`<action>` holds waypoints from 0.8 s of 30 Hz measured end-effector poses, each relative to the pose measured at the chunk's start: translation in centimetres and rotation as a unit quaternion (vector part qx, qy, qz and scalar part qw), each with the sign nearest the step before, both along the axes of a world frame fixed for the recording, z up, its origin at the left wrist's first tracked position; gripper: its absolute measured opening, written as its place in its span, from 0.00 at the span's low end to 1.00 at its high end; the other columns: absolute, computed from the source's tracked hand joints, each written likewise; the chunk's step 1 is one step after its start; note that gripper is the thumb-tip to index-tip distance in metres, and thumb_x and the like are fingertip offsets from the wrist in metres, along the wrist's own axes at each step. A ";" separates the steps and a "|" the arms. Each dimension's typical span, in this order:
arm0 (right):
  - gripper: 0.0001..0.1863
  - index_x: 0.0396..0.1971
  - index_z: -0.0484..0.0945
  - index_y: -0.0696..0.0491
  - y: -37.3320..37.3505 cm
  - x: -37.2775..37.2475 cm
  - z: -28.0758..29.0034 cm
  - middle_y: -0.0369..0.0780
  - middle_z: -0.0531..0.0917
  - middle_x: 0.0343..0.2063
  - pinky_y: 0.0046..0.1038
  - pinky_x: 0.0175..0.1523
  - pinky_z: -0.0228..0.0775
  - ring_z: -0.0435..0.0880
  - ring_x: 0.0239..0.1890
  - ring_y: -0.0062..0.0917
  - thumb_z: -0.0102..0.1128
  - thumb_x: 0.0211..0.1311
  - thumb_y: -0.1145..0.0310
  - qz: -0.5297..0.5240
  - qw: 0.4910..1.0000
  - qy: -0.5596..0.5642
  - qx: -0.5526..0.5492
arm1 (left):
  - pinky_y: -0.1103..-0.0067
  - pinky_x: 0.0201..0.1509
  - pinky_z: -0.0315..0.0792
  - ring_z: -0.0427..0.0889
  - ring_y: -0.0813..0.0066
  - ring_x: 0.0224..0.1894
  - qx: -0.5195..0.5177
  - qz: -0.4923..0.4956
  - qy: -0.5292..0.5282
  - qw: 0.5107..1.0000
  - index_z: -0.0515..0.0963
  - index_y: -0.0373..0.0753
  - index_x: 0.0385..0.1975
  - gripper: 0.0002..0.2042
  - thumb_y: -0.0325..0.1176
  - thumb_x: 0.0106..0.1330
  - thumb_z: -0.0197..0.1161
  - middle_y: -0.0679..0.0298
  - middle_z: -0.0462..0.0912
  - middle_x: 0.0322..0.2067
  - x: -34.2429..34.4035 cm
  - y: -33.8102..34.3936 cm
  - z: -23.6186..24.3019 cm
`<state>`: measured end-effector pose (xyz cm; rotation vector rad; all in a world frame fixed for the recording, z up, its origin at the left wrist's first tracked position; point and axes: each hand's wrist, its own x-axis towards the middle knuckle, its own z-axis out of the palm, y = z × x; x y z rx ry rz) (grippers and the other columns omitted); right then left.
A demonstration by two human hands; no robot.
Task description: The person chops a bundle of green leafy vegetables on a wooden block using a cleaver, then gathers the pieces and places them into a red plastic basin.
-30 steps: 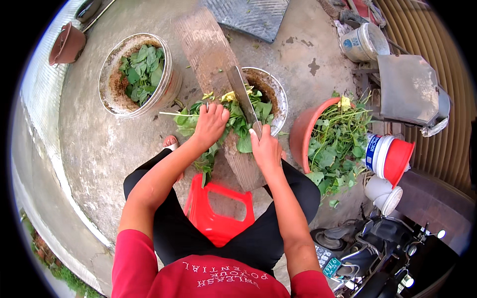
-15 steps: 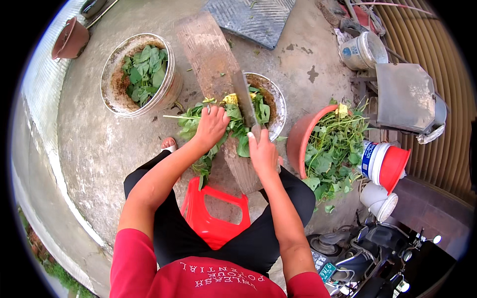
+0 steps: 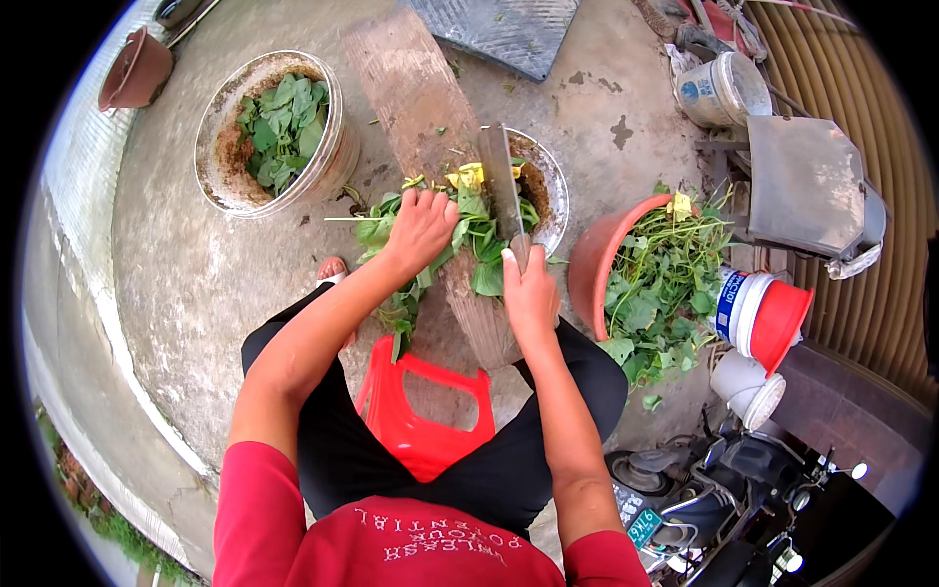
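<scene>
A long worn wooden board (image 3: 409,93) runs from the far side down toward my knees. Across it lies a bunch of leafy green stems (image 3: 479,233) with yellow bits near the top. My left hand (image 3: 423,230) is closed over this bunch, pressing it to the board. A handle is wrapped in my right hand (image 3: 531,293): it belongs to a cleaver (image 3: 502,186), whose broad blade stands at the bunch's right side. Just beyond the blade, a whitish round container (image 3: 558,191) with a dirty inside is partly hidden by board and leaves.
A white bucket (image 3: 342,147) with leaves stands left. On the right, a terracotta-coloured tub (image 3: 589,269) overflows with vines. A red plastic stool (image 3: 421,430) is between my legs. Also around are a grey slab (image 3: 509,34), a red-and-white bucket (image 3: 778,323) and a motorcycle (image 3: 724,489).
The cleaver and my right hand have shifted slightly right, away from my left hand. My left hand still presses the bunch. The whole view has tilted a little.
</scene>
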<state>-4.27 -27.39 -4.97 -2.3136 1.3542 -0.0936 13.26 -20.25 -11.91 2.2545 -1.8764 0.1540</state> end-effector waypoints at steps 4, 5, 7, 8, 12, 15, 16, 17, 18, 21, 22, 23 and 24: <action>0.17 0.35 0.67 0.55 -0.3 -0.3 2.3 0.53 0.78 0.20 0.46 0.29 0.65 0.77 0.26 0.52 0.52 0.63 0.55 -0.061 0.997 -0.046 0.006 | 0.72 0.38 0.60 0.69 0.69 0.33 -0.033 -0.007 0.014 0.999 0.66 0.43 0.22 0.03 0.31 0.50 0.53 0.65 0.68 0.25 -0.6 -1.4 1.2; 0.15 0.35 0.66 0.56 -0.2 -0.3 2.2 0.52 0.78 0.21 0.45 0.29 0.66 0.77 0.26 0.51 0.53 0.63 0.58 -0.052 0.995 -0.086 -0.028 | 0.72 0.38 0.60 0.69 0.69 0.33 -0.029 0.008 0.021 0.999 0.67 0.43 0.22 0.03 0.31 0.50 0.53 0.65 0.68 0.25 -0.8 -1.9 1.2; 0.16 0.35 0.65 0.55 -0.1 -0.2 2.4 0.52 0.77 0.18 0.46 0.26 0.64 0.77 0.23 0.51 0.52 0.63 0.56 -0.031 0.990 -0.129 -0.039 | 0.71 0.38 0.60 0.69 0.68 0.33 -0.022 0.030 0.036 0.999 0.67 0.43 0.23 0.05 0.32 0.48 0.55 0.65 0.69 0.26 -1.0 -2.7 0.6; 0.18 0.36 0.64 0.55 -0.1 -0.1 2.5 0.52 0.76 0.15 0.47 0.23 0.63 0.76 0.20 0.51 0.51 0.63 0.54 -0.010 0.984 -0.173 -0.050 | 0.71 0.38 0.60 0.69 0.68 0.33 -0.023 0.030 0.036 0.999 0.67 0.43 0.23 0.05 0.32 0.48 0.55 0.65 0.69 0.26 -1.1 -3.0 0.2; 0.18 0.36 0.64 0.55 -0.3 0.2 0.7 0.53 0.77 0.18 0.48 0.26 0.64 0.76 0.22 0.52 0.51 0.62 0.54 0.024 0.996 -0.079 -0.023 | 0.70 0.37 0.60 0.70 0.67 0.33 -0.019 0.073 0.052 0.996 0.68 0.44 0.25 0.09 0.34 0.46 0.59 0.65 0.70 0.27 -1.3 -3.4 -0.8; 0.20 0.38 0.63 0.55 -0.9 0.2 -0.7 0.54 0.78 0.20 0.50 0.29 0.65 0.76 0.24 0.54 0.50 0.62 0.52 0.014 1.000 -0.022 -0.009 | 0.67 0.41 0.60 0.68 0.64 0.40 0.020 0.087 0.100 0.991 0.69 0.41 0.31 0.17 0.40 0.43 0.64 0.62 0.70 0.33 -1.3 -3.1 -0.3; 0.20 0.38 0.63 0.55 -0.8 0.4 -0.8 0.54 0.78 0.20 0.50 0.29 0.65 0.76 0.24 0.54 0.50 0.62 0.52 0.012 1.000 -0.025 -0.006 | 0.67 0.41 0.60 0.68 0.64 0.40 0.023 0.086 0.097 0.991 0.69 0.41 0.31 0.17 0.40 0.43 0.64 0.62 0.70 0.33 -1.1 -2.6 0.4; 0.20 0.38 0.63 0.55 -0.8 0.4 -0.8 0.54 0.78 0.19 0.50 0.29 0.65 0.77 0.24 0.53 0.50 0.62 0.52 0.014 1.000 -0.018 -0.013 | 0.65 0.44 0.59 0.67 0.62 0.43 -0.016 0.093 0.067 0.993 0.69 0.39 0.37 0.23 0.43 0.42 0.65 0.60 0.69 0.36 -1.5 -2.1 1.3; 0.20 0.38 0.63 0.55 -0.8 0.3 -0.7 0.53 0.78 0.19 0.50 0.29 0.65 0.77 0.24 0.53 0.50 0.62 0.52 0.016 1.000 -0.010 -0.020 | 0.63 0.46 0.58 0.66 0.60 0.46 -0.055 0.099 0.037 0.993 0.69 0.36 0.42 0.28 0.45 0.42 0.66 0.58 0.68 0.39 -1.9 -1.6 1.8; 0.21 0.39 0.65 0.56 -0.5 0.8 -0.1 0.54 0.78 0.21 0.47 0.31 0.66 0.77 0.26 0.53 0.51 0.62 0.52 -0.006 1.000 0.001 0.014 | 0.61 0.48 0.57 0.65 0.60 0.49 0.014 0.101 0.054 0.993 0.67 0.35 0.48 0.35 0.46 0.38 0.68 0.57 0.67 0.42 -1.6 -0.2 1.0; 0.21 0.39 0.65 0.56 -0.5 0.8 0.1 0.54 0.78 0.21 0.47 0.31 0.66 0.77 0.26 0.53 0.51 0.62 0.52 -0.004 1.000 0.001 0.016 | 0.61 0.47 0.57 0.65 0.60 0.48 0.052 0.098 0.064 0.992 0.67 0.36 0.47 0.34 0.45 0.37 0.68 0.58 0.67 0.41 -1.4 0.2 0.9; 0.20 0.38 0.66 0.56 -0.4 0.8 0.4 0.53 0.78 0.20 0.46 0.30 0.66 0.77 0.25 0.53 0.52 0.62 0.52 0.004 0.999 -0.046 0.015 | 0.65 0.44 0.58 0.66 0.62 0.44 0.031 0.090 0.054 0.994 0.68 0.38 0.42 0.29 0.42 0.37 0.68 0.60 0.68 0.37 -1.2 0.4 0.7; 0.20 0.37 0.66 0.56 -0.3 0.8 0.7 0.53 0.79 0.20 0.46 0.29 0.66 0.77 0.25 0.52 0.52 0.62 0.52 0.012 0.996 -0.092 0.015 | 0.65 0.44 0.58 0.66 0.62 0.44 0.033 0.093 0.055 0.994 0.68 0.38 0.42 0.29 0.42 0.37 0.68 0.60 0.68 0.37 -1.2 0.4 0.1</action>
